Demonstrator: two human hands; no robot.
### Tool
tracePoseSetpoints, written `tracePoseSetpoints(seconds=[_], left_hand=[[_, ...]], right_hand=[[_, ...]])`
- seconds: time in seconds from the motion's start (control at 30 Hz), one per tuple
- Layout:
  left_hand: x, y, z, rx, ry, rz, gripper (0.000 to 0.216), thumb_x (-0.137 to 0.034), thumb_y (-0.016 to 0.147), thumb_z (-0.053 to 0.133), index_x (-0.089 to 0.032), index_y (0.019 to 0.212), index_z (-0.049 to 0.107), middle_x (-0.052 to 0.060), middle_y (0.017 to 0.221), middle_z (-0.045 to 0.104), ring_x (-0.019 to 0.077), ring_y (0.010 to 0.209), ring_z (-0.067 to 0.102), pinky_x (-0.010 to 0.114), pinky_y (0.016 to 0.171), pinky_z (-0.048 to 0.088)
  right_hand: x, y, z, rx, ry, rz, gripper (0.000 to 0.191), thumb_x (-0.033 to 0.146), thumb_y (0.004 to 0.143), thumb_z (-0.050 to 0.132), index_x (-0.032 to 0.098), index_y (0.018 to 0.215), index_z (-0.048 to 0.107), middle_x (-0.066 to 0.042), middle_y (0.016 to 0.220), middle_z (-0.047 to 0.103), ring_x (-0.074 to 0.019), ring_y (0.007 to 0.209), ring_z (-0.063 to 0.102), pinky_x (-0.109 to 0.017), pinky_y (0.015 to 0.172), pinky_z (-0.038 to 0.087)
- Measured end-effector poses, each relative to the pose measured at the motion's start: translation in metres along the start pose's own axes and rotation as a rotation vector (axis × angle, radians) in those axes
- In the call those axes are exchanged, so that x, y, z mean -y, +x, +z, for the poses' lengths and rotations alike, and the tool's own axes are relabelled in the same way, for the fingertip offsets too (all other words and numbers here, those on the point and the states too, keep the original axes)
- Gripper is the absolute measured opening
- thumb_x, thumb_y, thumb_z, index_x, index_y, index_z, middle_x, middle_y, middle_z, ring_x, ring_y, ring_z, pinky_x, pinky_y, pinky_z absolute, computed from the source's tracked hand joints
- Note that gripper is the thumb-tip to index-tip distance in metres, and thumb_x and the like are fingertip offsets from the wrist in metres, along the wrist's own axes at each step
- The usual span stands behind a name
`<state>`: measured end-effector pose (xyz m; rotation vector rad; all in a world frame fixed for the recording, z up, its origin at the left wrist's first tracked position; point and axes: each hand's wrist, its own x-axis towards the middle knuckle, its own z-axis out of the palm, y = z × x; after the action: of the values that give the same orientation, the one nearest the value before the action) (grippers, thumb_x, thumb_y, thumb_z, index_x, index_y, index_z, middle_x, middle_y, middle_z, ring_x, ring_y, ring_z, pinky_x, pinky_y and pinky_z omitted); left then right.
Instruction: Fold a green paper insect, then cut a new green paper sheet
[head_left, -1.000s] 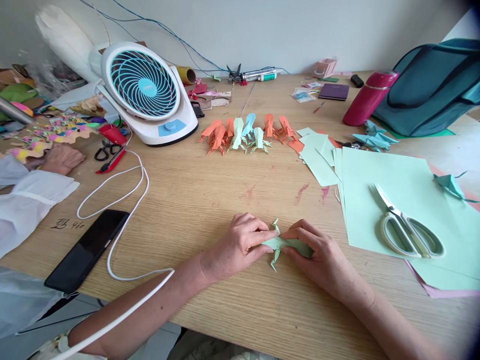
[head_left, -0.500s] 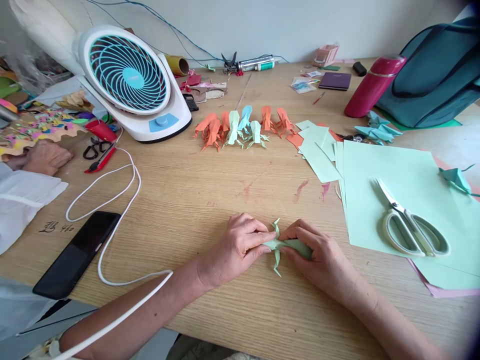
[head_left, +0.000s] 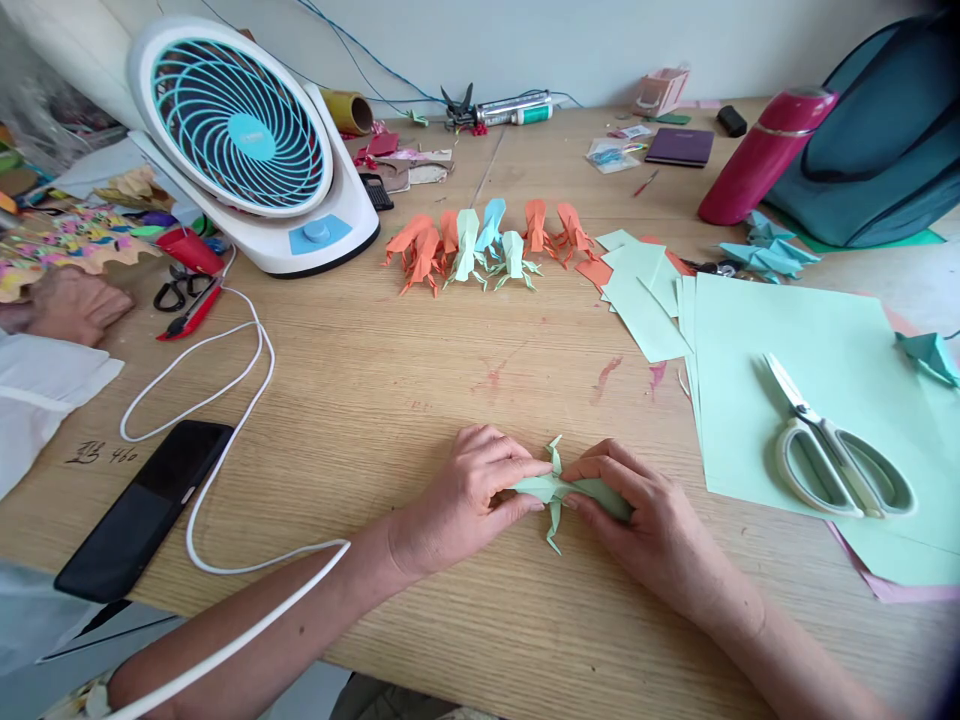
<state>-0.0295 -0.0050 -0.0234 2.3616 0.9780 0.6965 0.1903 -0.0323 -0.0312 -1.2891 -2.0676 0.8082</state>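
A small light-green folded paper figure [head_left: 556,488] with thin legs lies on the wooden table [head_left: 420,380] near its front edge. My left hand [head_left: 472,495] pinches its left end, fingers closed on the paper. My right hand [head_left: 645,520] presses and grips its right end, covering part of it. Both hands rest on the table and meet at the figure's middle.
A row of orange, green and blue folded figures [head_left: 480,245] stands mid-table. Green paper sheets [head_left: 795,370] with scissors [head_left: 832,445] lie right. A fan [head_left: 240,140], white cable [head_left: 225,400] and black phone [head_left: 142,505] are left. Another person's hand [head_left: 71,305] rests far left. A red bottle [head_left: 761,155] and teal bag [head_left: 877,140] sit behind.
My hands stay on the green figure with only small finger shifts. The camera view has drifted, so the fan and table items sit lower and to the left in the picture.
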Motion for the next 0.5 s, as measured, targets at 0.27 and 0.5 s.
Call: tracePoseSetpoints(seconds=[0.27, 0.5], left_hand=[[0.003, -0.001, 0.0, -0.09, -0.057, 0.005, 0.026, -0.025, 0.086, 0.067, -0.021, 0.112, 0.067, 0.005, 0.093, 0.071, 0.0181, 0.088, 0.057, 0.036, 0.086, 0.045], [0.003, 0.0, -0.001, -0.074, -0.05, 0.022, 0.021, -0.023, 0.086, 0.068, -0.02, 0.107, 0.068, 0.004, 0.091, 0.071, 0.0175, 0.087, 0.057, 0.034, 0.086, 0.044]], right_hand=[[0.003, 0.0, -0.01, 0.025, 0.123, 0.026, 0.011, 0.022, 0.092, 0.055, 0.023, 0.102, 0.06, -0.006, 0.098, 0.062, -0.0182, 0.086, 0.061, -0.029, 0.073, 0.05], [0.001, 0.0, -0.008, 0.022, 0.148, 0.023, 0.009, 0.016, 0.09, 0.055, 0.022, 0.095, 0.058, -0.004, 0.093, 0.061, -0.0166, 0.081, 0.06, -0.027, 0.072, 0.047]])
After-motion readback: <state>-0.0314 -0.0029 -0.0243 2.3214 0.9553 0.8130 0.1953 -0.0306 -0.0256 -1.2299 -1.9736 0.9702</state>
